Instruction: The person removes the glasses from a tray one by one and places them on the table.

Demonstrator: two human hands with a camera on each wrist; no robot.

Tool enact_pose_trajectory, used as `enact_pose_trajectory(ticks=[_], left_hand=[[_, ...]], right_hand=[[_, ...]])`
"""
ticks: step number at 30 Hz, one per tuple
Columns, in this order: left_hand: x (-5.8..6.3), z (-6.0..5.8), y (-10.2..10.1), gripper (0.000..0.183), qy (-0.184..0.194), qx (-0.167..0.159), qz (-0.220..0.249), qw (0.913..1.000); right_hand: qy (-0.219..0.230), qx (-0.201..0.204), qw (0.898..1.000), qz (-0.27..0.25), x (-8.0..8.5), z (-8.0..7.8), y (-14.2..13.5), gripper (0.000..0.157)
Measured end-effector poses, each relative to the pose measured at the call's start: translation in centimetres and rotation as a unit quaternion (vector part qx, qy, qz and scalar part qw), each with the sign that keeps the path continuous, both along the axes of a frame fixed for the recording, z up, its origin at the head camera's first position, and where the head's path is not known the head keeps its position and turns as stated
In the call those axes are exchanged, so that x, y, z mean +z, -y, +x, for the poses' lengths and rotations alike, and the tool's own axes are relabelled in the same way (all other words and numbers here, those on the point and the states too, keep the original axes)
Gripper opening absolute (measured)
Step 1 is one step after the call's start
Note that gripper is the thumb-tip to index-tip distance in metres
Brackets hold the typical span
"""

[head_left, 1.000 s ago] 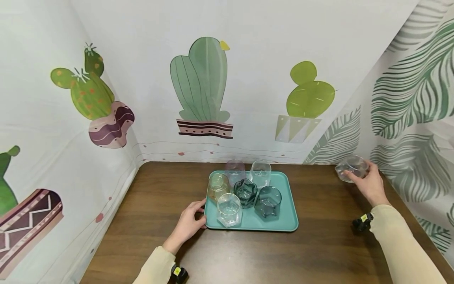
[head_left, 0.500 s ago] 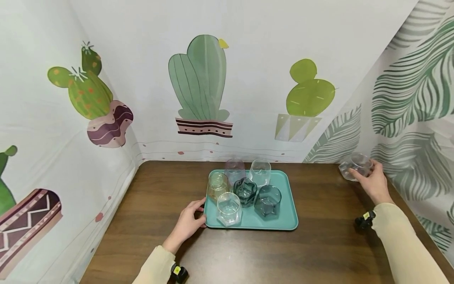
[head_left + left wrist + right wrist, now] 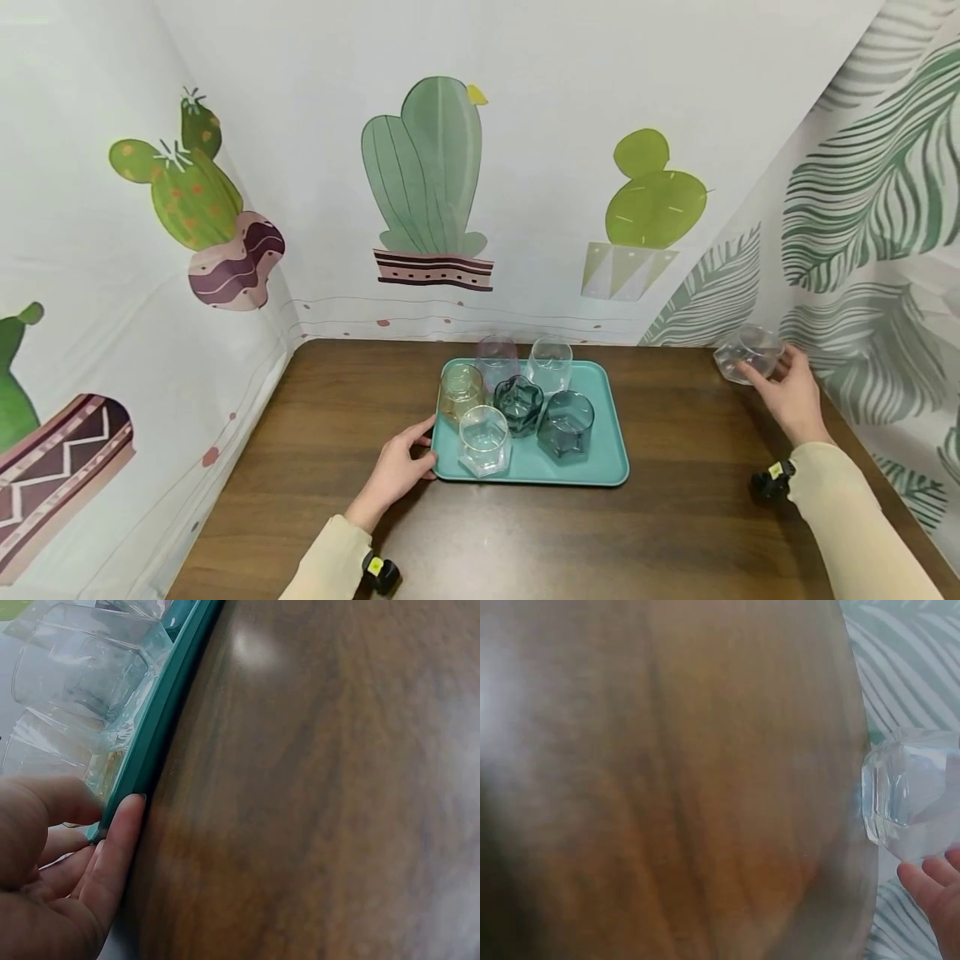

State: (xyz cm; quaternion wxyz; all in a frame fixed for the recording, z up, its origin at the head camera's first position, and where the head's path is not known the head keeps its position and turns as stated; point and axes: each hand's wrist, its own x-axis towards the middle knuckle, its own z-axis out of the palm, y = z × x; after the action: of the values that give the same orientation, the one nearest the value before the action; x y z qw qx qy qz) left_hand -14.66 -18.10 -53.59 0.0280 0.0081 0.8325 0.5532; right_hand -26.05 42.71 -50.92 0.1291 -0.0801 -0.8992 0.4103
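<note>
My left hand (image 3: 399,467) grips the left edge of a teal tray (image 3: 609,454), fingers and thumb at the rim in the left wrist view. On the tray stand several tumblers: an amber one (image 3: 459,392), a clear hexagonal-based one (image 3: 484,450), a dark green one (image 3: 517,408), a grey-blue one (image 3: 567,429), a pale purple one (image 3: 497,358) and another clear one (image 3: 551,367). At the table's far right corner my right hand (image 3: 795,396) holds a clear faceted glass (image 3: 748,350), thumb in front and fingers at its right side. Its base looks on or close to the table.
A brown wooden table (image 3: 495,542) carries everything. Behind it hangs a white cloth with printed cacti (image 3: 442,175); leaf-patterned cloth (image 3: 862,333) borders the right side, close to the glass. Bare wood lies between the tray and the right hand.
The clear glass and my right hand shifted slightly right, towards the corner, then stayed nearly in place. The left hand and the tray have not visibly moved.
</note>
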Motion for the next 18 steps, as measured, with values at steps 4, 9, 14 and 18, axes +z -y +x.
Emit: enact_pose_trajectory(ticks=[4, 9, 14, 18], left_hand=[[0.1, 0.0, 0.0, 0.063, 0.007, -0.001, 0.002, 1.0000], [0.1, 0.0, 0.2, 0.063, 0.013, -0.006, 0.005, 0.9999], [0.2, 0.0, 0.3, 0.063, 0.015, -0.007, 0.012, 0.9998], [0.3, 0.1, 0.2, 0.062, 0.012, -0.008, 0.018, 0.9997]], right_hand=[[-0.017, -0.007, 1.000, 0.010, -0.1, 0.6, 0.4, 0.082], [-0.033, -0.011, 0.999, 0.009, -0.1, 1.6, 1.2, 0.080], [-0.046, -0.010, 0.999, 0.005, 0.2, 3.0, 2.5, 0.081], [-0.062, -0.002, 0.998, 0.009, 0.5, 4.1, 3.9, 0.079]])
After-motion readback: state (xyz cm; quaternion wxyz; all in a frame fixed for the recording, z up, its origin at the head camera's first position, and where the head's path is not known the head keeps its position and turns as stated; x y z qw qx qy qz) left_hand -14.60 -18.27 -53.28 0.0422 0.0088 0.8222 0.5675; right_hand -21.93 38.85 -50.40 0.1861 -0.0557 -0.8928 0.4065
